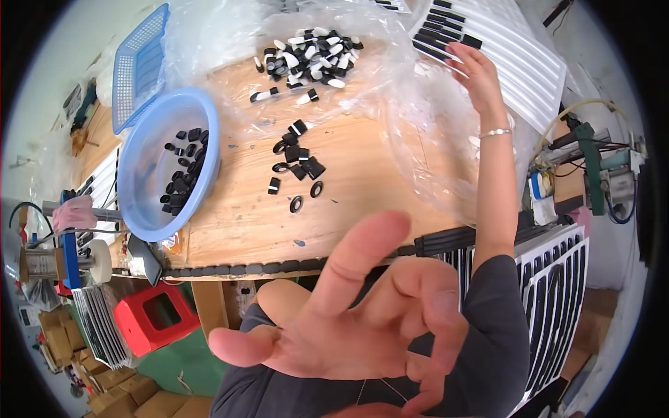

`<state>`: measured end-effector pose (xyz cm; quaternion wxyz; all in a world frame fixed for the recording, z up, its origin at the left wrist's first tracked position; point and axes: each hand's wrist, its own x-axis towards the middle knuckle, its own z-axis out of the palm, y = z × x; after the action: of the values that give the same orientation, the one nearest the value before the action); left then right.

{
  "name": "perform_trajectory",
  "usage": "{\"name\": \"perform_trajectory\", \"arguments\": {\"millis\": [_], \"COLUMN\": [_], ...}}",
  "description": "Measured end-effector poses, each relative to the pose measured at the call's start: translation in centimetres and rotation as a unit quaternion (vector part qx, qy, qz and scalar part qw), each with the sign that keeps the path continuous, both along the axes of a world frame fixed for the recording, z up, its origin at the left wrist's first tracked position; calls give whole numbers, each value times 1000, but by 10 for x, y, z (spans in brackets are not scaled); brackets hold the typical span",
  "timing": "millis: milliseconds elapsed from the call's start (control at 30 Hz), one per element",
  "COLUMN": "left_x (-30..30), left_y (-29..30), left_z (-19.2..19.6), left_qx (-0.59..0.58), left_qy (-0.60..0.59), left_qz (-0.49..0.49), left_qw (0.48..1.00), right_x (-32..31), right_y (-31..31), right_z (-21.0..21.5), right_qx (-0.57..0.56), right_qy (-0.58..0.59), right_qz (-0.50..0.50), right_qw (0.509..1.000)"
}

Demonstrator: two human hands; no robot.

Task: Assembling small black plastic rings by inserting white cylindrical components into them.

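Observation:
Close up in front, my left hand [348,327] is raised with its palm showing. Its thumb and index finger stretch apart, the other fingers bend, and nothing shows in it. My right hand [476,75] reaches to the far right, fingers extended and apart. Its fingertips are at the edge of a white ribbed tray [519,66] with a group of black pieces [440,31] on it; whether they touch is unclear. Small black caps and rings [298,157] lie loose mid-table. Behind them, a pile of black and white pieces [313,56] rests on clear plastic sheeting [230,87].
On the left, a light blue basin [212,150] holds small black parts, beside a blue mesh basket [139,66]. A bench device [77,254] stands at the left edge. Below are a red stool [136,324] and cartons [118,397]. Filled trays [557,292] stand at right.

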<state>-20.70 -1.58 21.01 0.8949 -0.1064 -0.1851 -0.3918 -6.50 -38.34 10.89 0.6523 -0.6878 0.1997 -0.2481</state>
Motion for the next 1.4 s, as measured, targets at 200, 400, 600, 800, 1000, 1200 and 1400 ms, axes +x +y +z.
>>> {"name": "perform_trajectory", "arguments": {"millis": [200, 400, 600, 800, 1000, 1200, 1400], "left_x": [9, 81, 160, 165, 155, 153, 151], "left_y": [2, 29, 55, 10, -4, -17, -24], "left_z": [-7, -52, -153, -185, -207, -215, -220], "left_qx": [-4, 80, 619, 627, 649, 605, 572], "left_qy": [-70, -86, -301, -623, -633, -663, -709], "left_qz": [-49, 251, 498, 427, 400, 418, 370], "left_qw": [996, 961, 528, 191, 136, 140, 180], "right_x": [-36, -47, -41, -43, -60, -49, 42], "right_y": [-38, -13, -1, 22, 26, 15, -47], "right_z": [-26, -89, -122, -103, -84, -74, -112], "right_qx": [-200, -499, -516, -543, -524, -402, -526], "right_qy": [100, 305, 323, 378, 412, 276, 65], "right_qz": [-55, 8, -49, -28, 34, -20, -130], "right_qw": [973, 811, 792, 749, 745, 873, 838]}}
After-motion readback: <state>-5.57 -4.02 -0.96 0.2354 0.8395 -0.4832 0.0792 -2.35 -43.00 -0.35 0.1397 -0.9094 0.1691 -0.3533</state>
